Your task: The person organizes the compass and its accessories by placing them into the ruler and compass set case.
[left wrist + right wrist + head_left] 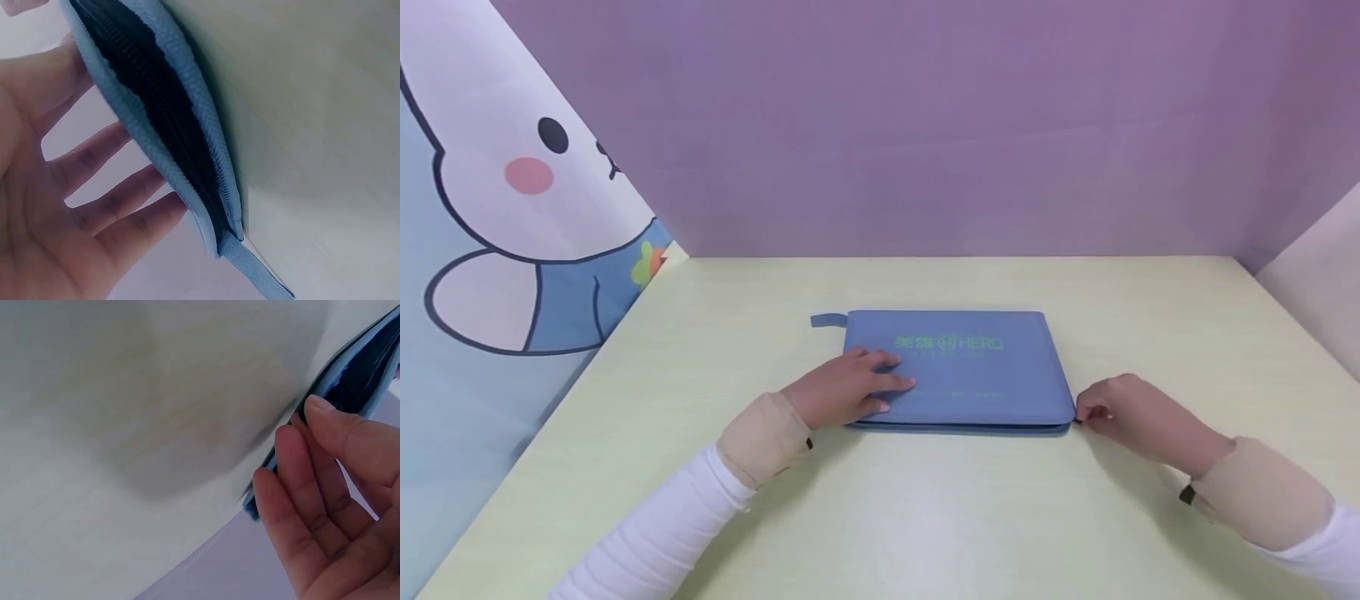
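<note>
A blue zippered document case (pixel 977 375) with green lettering lies flat on the table. My left hand (pixel 842 387) rests on its left part with fingers spread. At the front right corner my right hand (pixel 1138 417) pinches the zipper pull, which the thumb and fingers mostly hide. Along the front edge the case gapes slightly. Dark zipper teeth (pixel 165 119) show between its two blue edges in the left wrist view. From the back left corner sticks out a short blue strap (pixel 829 320). In the right wrist view a dark opening (pixel 359 381) shows beyond the thumb.
The pale wooden table (pixel 940 508) extends around the case. A purple panel (pixel 940 125) rises behind it. On the left stands a panel with a cartoon rabbit (pixel 490 208), and a pale panel (pixel 1318 275) closes the right side.
</note>
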Motion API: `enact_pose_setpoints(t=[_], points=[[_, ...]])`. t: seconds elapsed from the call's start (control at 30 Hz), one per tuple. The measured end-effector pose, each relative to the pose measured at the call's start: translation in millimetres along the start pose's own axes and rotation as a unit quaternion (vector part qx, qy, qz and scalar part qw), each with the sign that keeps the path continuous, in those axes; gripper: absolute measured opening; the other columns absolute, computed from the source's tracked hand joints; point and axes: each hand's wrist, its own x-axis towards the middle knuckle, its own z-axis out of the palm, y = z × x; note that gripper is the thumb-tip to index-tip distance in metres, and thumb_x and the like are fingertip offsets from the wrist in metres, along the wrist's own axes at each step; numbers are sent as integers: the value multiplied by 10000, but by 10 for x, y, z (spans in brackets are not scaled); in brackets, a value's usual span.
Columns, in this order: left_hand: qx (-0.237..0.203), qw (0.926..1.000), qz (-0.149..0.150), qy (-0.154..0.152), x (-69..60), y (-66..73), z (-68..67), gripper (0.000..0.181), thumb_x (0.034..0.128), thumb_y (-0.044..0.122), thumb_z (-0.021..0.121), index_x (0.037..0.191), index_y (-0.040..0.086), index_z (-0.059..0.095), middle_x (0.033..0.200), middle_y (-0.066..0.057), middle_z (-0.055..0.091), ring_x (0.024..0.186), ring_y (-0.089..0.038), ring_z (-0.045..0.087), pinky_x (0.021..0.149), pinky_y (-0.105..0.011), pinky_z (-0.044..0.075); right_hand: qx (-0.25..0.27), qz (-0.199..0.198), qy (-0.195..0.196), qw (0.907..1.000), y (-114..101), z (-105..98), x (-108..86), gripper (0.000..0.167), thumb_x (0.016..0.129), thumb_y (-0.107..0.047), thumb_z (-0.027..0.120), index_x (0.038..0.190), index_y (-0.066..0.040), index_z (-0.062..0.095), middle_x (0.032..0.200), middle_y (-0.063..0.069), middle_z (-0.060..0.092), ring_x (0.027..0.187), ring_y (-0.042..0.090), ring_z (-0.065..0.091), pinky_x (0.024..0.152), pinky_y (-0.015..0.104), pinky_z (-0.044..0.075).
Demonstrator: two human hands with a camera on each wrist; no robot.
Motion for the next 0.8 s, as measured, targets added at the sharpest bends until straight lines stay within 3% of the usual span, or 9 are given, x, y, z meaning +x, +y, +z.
enact_pose_setpoints(t=[0.4,0.67,0.8], points=[[-37,9999,58,87,2,-20,-14,415,925,226,600,1336,192,548,1382,-137,475,1212,-349,456,986,-422,418,-320,249,55,9992,-319,40,-2,402,720,92,702,582,-199,460,585,-136,380,569,6,325,513,179,318],[-133,9998,38,119,-12,-7,-39,423,919,225,609,1336,190,547,1379,-140,479,1220,-352,452,993,-422,415,-739,481,290,9957,-454,77,32,454,730,78,688,558,-192,366,569,-100,226,548,36,250,496,194,233],[-95,9998,91,171,-6,1,-54,415,914,220,616,1324,182,560,1365,-149,489,1201,-360,463,982,-425,421,-777,456,276,9956,-511,84,84,457,731,73,688,552,-190,361,565,-96,217,546,43,247,496,199,230]])
